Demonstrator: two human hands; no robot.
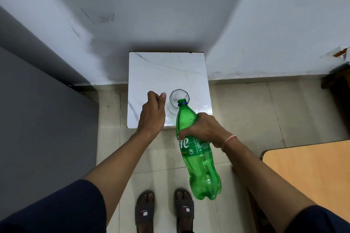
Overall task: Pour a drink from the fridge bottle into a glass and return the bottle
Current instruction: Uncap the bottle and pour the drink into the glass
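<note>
liquid in the clear glass (175, 96) cannot be made out; the tilted green bottle (197, 159) covers its near rim. left hand (152, 113) curls round a mostly hidden blue bit (157, 100). right hand (203, 128) grips the bottle, mouth over the glass, near the table's (151, 66) front edge.

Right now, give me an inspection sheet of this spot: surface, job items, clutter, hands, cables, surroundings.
Surface: glossy white marble-look tabletop, set against the wall.
Job's things: clear glass upright on the tabletop; green plastic bottle uncapped and tilted, mouth over the glass rim; no stream can be made out.
Clutter: nothing seen.
Hands: right hand grips the bottle above its label; left hand beside the glass, curled round what looks like the blue cap.
Cables: nothing seen.
Surroundings: tiled floor, wooden table at right, sandals below.
</note>
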